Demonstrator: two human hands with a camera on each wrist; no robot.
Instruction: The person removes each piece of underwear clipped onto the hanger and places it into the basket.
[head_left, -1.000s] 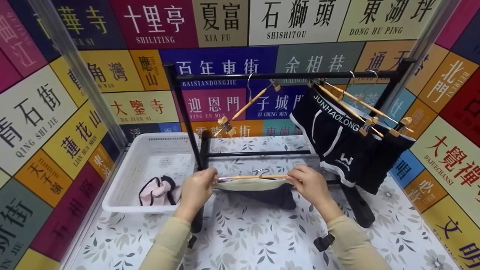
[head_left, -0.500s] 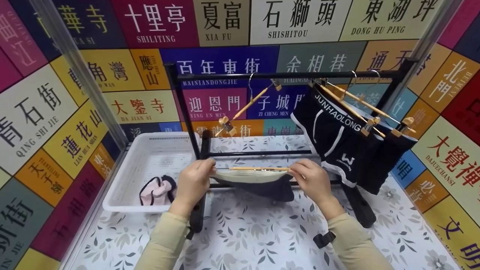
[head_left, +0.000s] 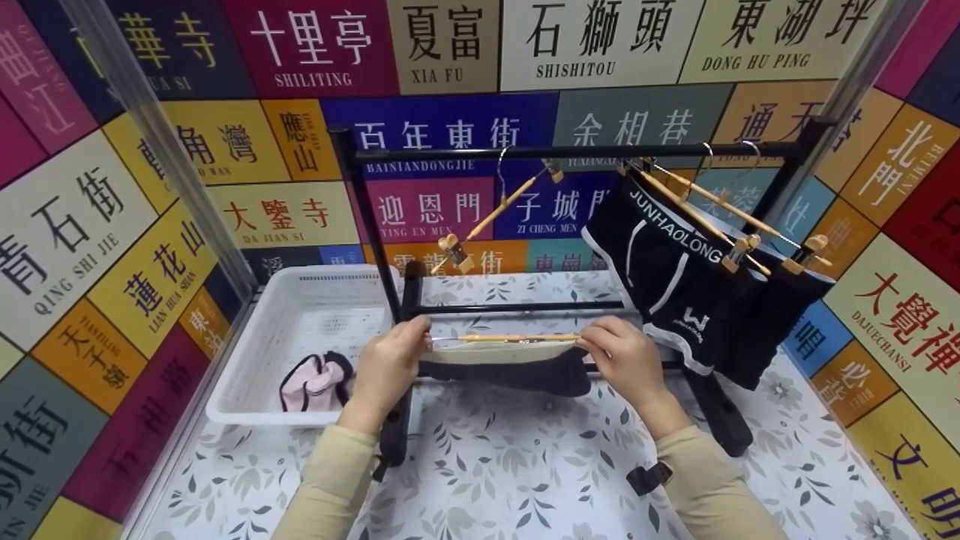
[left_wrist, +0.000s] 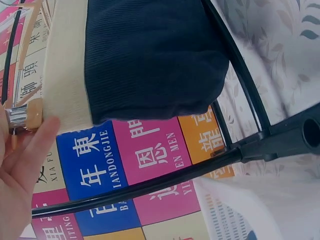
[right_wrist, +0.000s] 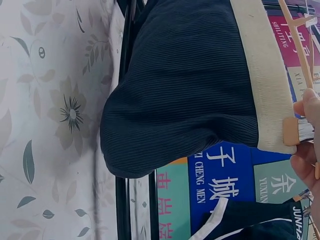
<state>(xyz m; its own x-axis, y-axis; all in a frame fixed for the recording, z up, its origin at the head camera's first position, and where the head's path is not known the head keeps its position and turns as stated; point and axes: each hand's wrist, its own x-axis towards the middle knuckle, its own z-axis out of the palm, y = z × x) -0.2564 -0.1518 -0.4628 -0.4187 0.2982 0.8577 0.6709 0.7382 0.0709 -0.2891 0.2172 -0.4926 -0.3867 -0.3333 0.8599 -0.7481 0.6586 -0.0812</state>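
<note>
Dark navy ribbed underwear (head_left: 510,375) with a cream waistband hangs from a wooden clip hanger (head_left: 517,338) between both hands, in front of the rack. My left hand (head_left: 390,364) grips the hanger's left end. In the left wrist view a wooden clip (left_wrist: 33,114) sits at the waistband's corner, beside the fingers. At the other end, my right hand (head_left: 622,356) pinches the hanger's right side. The right wrist view shows the second clip (right_wrist: 291,131) over the waistband (right_wrist: 267,75), with thumb and fingers around it. The hanger's hook is hard to make out in the head view.
A black garment rack (head_left: 577,153) stands ahead. From it hang a bare clip hanger (head_left: 504,204) and, at right, black boxer briefs (head_left: 667,270) on hangers. A white basket (head_left: 240,360) at left contains pink underwear with black trim (head_left: 319,382). Patterned cloth covers the table (head_left: 510,480).
Both hands have lifted the hanger and underwear slightly, up toward the rack. During the last half second the hands hold nearly still while the hanging fabric shifts a little. The basket and rack are unchanged.
</note>
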